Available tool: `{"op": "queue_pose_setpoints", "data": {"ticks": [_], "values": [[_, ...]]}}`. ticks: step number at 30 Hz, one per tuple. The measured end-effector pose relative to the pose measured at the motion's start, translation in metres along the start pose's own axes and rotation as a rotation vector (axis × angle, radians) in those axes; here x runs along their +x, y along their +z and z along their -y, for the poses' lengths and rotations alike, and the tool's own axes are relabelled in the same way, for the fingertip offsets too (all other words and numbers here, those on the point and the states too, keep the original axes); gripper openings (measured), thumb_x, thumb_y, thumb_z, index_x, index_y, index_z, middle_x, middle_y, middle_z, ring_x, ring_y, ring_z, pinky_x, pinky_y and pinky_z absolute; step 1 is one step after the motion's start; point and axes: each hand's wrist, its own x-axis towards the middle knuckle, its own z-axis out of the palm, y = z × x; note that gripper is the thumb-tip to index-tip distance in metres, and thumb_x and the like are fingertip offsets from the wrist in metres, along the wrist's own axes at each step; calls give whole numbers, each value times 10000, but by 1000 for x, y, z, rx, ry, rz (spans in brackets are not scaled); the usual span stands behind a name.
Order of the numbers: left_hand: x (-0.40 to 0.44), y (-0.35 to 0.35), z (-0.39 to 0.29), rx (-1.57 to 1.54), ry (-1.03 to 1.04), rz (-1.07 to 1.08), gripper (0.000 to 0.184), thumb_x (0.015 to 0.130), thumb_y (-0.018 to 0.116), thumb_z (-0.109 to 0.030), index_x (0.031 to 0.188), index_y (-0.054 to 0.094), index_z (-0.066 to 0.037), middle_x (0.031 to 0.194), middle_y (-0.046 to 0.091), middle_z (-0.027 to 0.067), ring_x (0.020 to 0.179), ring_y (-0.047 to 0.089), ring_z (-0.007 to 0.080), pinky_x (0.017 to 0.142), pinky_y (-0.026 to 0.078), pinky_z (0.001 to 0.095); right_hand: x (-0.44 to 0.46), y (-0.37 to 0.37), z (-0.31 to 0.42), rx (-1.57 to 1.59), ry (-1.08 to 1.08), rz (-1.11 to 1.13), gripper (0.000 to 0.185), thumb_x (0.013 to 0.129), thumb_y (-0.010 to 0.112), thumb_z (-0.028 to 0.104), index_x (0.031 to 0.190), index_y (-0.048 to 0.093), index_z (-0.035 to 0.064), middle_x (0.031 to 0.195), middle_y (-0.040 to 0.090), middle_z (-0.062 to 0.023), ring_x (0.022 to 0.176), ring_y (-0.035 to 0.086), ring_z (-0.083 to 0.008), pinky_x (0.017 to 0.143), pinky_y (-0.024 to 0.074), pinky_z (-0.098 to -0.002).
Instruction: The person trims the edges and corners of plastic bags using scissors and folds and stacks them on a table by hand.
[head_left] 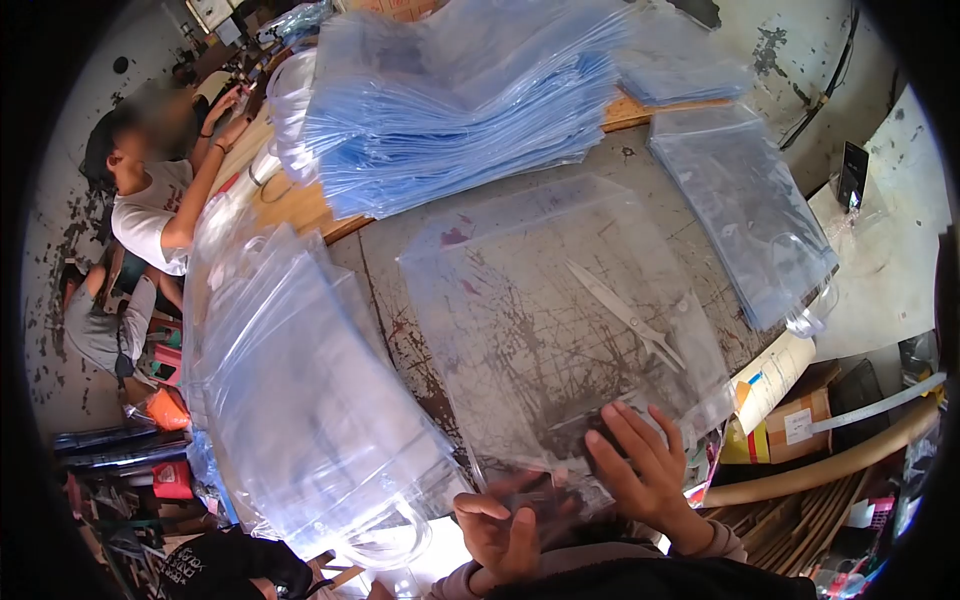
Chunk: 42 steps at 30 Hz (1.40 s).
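Note:
A clear plastic bag (560, 300) lies flat on the scratched grey tabletop (375, 290), its near edge at my hands. Scissors (630, 318) rest at the middle of the bag; whether above or beneath the film I cannot tell. My right hand (640, 465) is over the bag's near right part with its fingers spread. At the near edge, my left hand (500, 535) is beside the bag's lower left corner, fingers curled and thumb apart; its grip on the film is unclear.
A tall stack of bluish plastic sheets (470, 130) stands at the back. More clear bags (300, 390) lie at the left, others (745, 210) at the right. One person (160, 200) works at the far left. Cardboard boxes (800, 425) stand below right.

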Motion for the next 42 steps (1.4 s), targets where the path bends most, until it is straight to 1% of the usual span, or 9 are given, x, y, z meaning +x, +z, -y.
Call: {"op": "queue_pose_setpoints", "data": {"ticks": [6, 8, 14, 18, 21, 26, 29, 33, 42], "values": [[1, -13, 4, -152, 85, 127, 626, 792, 602, -36, 1244, 178, -117, 1239, 384, 319, 1072, 508, 462, 823, 487, 557, -1, -12, -19, -120, -150, -171, 266, 712, 673, 215, 977, 674, 194, 971, 656, 35, 892, 604, -162, 934, 349, -404], [19, 7, -21, -350, -282, 30, 784, 810, 588, -78, 1369, 45, -170, 1332, 282, 318, 1186, 409, 451, 869, 457, 562, -11, -15, -28, -109, -186, -183, 265, 721, 657, 219, 986, 674, 225, 990, 648, 50, 928, 577, -159, 936, 335, -434], [25, 17, -23, -279, -538, 120, 798, 851, 371, 134, 1402, -21, -292, 1408, 199, 253, 1281, 279, 430, 921, 422, 563, -35, -26, -35, -178, 88, 63, 345, 729, 636, 225, 1074, 633, 229, 1151, 561, -38, 1052, 509, -224, 974, 239, -590], [23, 21, -8, -303, -512, 189, 806, 843, 366, 137, 1399, -36, -286, 1408, 199, 256, 1278, 285, 433, 892, 466, 512, -91, -13, -49, -61, 285, -444, 340, 669, 632, 205, 985, 597, 85, 1142, 466, -178, 1081, 441, -360, 973, 276, -528], [21, 16, 1, -302, -482, 209, 810, 832, 349, 155, 1395, -40, -279, 1408, 200, 258, 1275, 288, 435, 875, 485, 478, -84, -27, -45, 186, 459, -333, 379, 644, 619, 272, 946, 567, 49, 1111, 441, -203, 1077, 420, -383, 957, 300, -472], [21, 18, 2, -295, -390, 196, 752, 841, 333, 150, 1392, -8, -232, 1414, 206, 251, 1277, 294, 430, 914, 454, 438, -85, -27, -54, 392, 432, -521, 377, 768, 556, 371, 923, 492, 33, 1113, 449, -150, 1059, 438, -271, 938, 321, -420], [16, 18, 2, -357, -408, 318, 705, 857, 357, 119, 1391, 24, -198, 1414, 223, 246, 1274, 315, 412, 961, 411, 402, -83, -30, -49, 793, 860, -728, 128, 859, 458, 160, 949, 485, 72, 998, 504, -74, 923, 506, -162, 837, 393, -349], [21, 2, 6, -8, -393, 771, 701, 870, 439, 66, 1394, 10, -116, 1389, 294, 230, 1269, 360, 310, 1017, 346, 377, -85, -12, -52, 1082, 1293, -816, 253, 898, 440, 275, 1037, 468, 66, 943, 523, -30, 827, 538, -154, 752, 442, -310], [5, -5, 41, -134, -618, 963, 716, 879, 496, -33, 1404, 10, -45, 1326, 378, 193, 1221, 421, 268, 1030, 312, 386, -70, -27, -54, 1308, 986, -792, 499, 841, 529, 213, 1274, 387, 9, 1030, 549, -99, 910, 554, -174, 683, 518, -292]]}}
